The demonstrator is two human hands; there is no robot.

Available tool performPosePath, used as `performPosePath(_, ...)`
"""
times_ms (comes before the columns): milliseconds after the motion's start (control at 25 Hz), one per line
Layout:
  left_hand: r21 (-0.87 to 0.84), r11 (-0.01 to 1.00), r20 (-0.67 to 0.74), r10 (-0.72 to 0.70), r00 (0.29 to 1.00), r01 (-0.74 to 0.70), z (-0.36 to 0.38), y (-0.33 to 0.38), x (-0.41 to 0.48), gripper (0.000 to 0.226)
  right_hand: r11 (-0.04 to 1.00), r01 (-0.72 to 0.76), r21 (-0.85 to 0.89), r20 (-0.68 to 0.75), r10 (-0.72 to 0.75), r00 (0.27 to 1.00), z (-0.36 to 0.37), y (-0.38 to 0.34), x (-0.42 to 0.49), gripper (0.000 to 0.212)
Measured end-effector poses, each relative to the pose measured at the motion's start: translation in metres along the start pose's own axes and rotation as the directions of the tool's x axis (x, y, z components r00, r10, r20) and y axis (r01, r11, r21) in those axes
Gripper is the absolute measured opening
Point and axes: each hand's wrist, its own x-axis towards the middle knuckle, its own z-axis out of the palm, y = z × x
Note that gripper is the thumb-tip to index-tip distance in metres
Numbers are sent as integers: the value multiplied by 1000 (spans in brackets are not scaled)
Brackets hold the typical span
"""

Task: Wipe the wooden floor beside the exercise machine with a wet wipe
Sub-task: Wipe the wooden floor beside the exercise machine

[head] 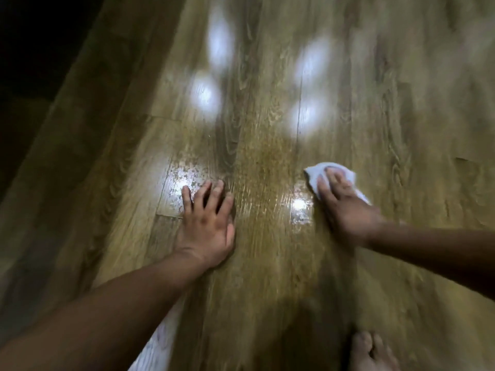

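My right hand (pixel 344 203) lies flat on a white wet wipe (pixel 320 171) and presses it onto the wooden floor (pixel 267 135), fingers straight and pointing away from me. The wipe sticks out past my fingertips and beside my palm. My left hand (pixel 207 219) rests flat on the floor to the left, fingers spread, holding nothing. Wet, shiny patches show on the planks between and ahead of my hands. The exercise machine is not clearly visible.
A dark shape fills the far left corner (pixel 32 49), beyond the floor's shadowed left strip. My bare foot (pixel 371 352) stands at the bottom right. Bright lamp reflections (pixel 218 44) lie on the planks farther ahead. The frame is blurred.
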Motion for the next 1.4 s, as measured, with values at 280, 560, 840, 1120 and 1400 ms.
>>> performPosePath(280,-51,999,-78,2,997,-6,0,0,-1,51,745,653,-134,-86,-665,742,-53,-219,168,64)
performPosePath(560,-90,996,-108,-22,994,12,0,-2,0,44,819,574,-26,-276,-558,783,-70,-114,188,53)
performPosePath(840,-68,997,-75,-43,996,38,-2,-2,2,44,969,95,228,-443,17,896,-69,-2,164,68)
performPosePath(1120,-119,993,-94,-39,995,27,-2,-3,1,47,870,481,-107,-352,-486,800,-25,-45,137,57)
performPosePath(1400,-83,994,-49,-74,996,69,-2,-2,1,50,906,-336,257,-362,413,836,-46,108,30,43)
